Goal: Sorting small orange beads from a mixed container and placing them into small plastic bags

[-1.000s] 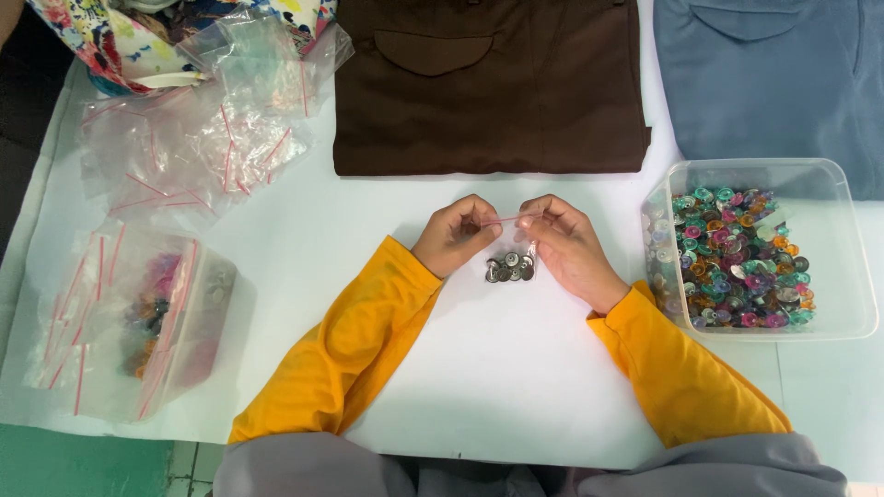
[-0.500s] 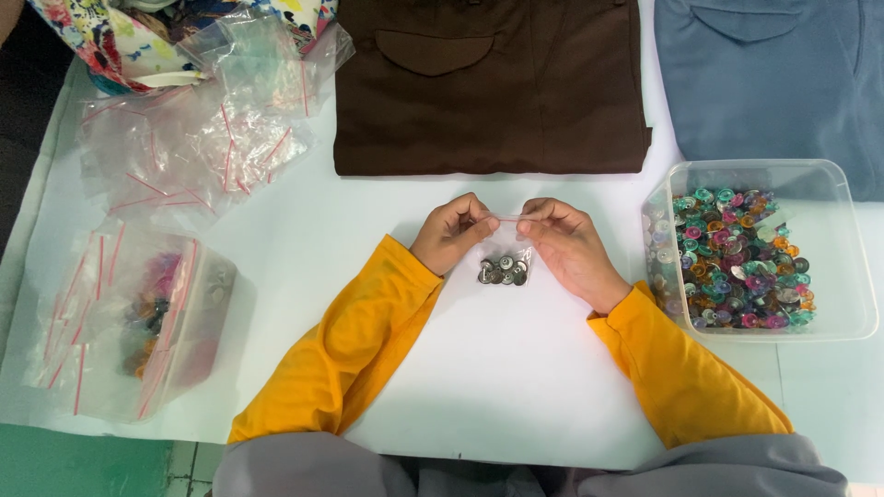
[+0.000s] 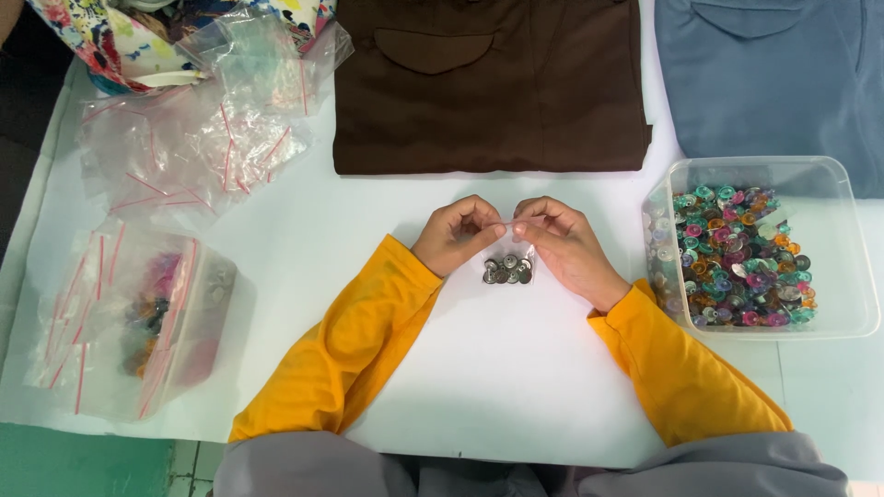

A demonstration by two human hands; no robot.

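Since the earlier frames the small clear bag (image 3: 508, 265) of silvery metal buttons has barely shifted: it sat a touch further toward the person's right a second ago and now hangs centred between the two hands, which have kept the same pose throughout. Judgement: little has changed, so the work on the bag's top edge looks to be mid-step, with the pinch along the strip neither released nor moved on. The bag hangs just below the fingertips, its lower part with the buttons resting on or just above the white table (image 3: 479, 396); cannot tell which. Left hand (image 3: 458, 235) closed in a pinch on the left end of the bag's top edge; right hand (image 3: 564, 244) closed in a pinch on the right end, thumbs and forefingers nearly meeting over the middle. Both sleeves are yellow. Outward: a clear plastic tub (image 3: 852, 276) of coloured and metal buttons stands just beside the right forearm; a folded brown shirt (image 3: 493, 87) lies beyond the hands, a blue shirt (image 3: 773, 74) to its right. A heap of empty zip bags (image 3: 198, 138) lies well apart at far left, and a second tub (image 3: 138, 322) under bags nearer the left elbow
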